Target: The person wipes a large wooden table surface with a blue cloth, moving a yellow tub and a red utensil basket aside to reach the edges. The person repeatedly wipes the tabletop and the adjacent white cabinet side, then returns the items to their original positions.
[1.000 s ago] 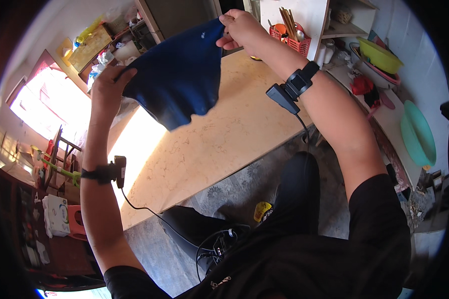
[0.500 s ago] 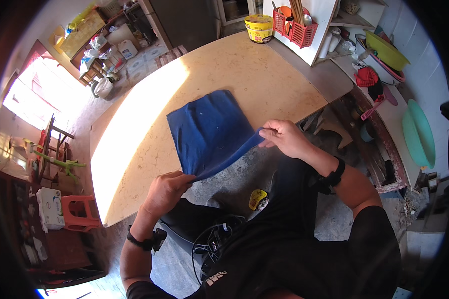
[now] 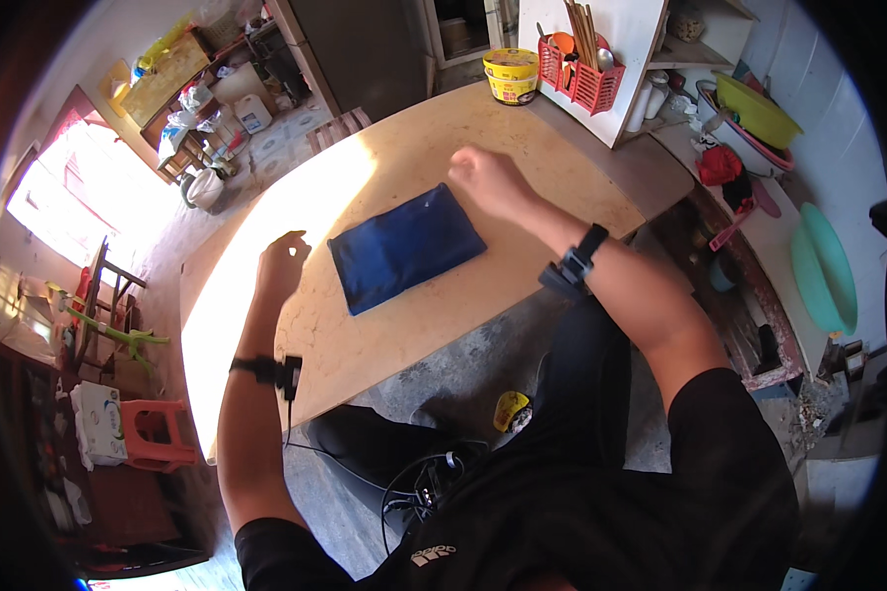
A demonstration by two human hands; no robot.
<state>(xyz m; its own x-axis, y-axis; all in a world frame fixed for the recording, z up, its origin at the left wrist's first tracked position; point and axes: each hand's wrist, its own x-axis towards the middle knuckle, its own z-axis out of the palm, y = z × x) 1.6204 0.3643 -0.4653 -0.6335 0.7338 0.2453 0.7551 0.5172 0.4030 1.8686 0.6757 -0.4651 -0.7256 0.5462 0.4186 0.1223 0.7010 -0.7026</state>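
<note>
A dark blue cloth [image 3: 407, 250], folded to a rectangle, lies flat on the wooden table [image 3: 532, 187]. Its fold lies along the near side, and faint creases show on top. My left hand [image 3: 284, 261] hovers past the cloth's left end, fingers loosely curled with a gap beside the thumb and nothing in it. At the far right corner of the cloth is my right hand [image 3: 485, 179], its fingers curled in and slightly blurred. I see nothing in it, and whether it touches the cloth is unclear. Both wrists wear black straps with small devices.
A yellow tub [image 3: 511, 76] stands at the table's far edge, beside a red basket [image 3: 581, 81] of chopsticks and utensils. To the right are a green basin [image 3: 824, 268] and cluttered shelves. A red stool [image 3: 158, 434] stands left. A yellow wrapper [image 3: 510, 410] lies on the floor.
The near edge of the cloth has been folded over away from me, making it a smaller rectangle. Both hands have let go and moved farther over the table, the left also leftward.
</note>
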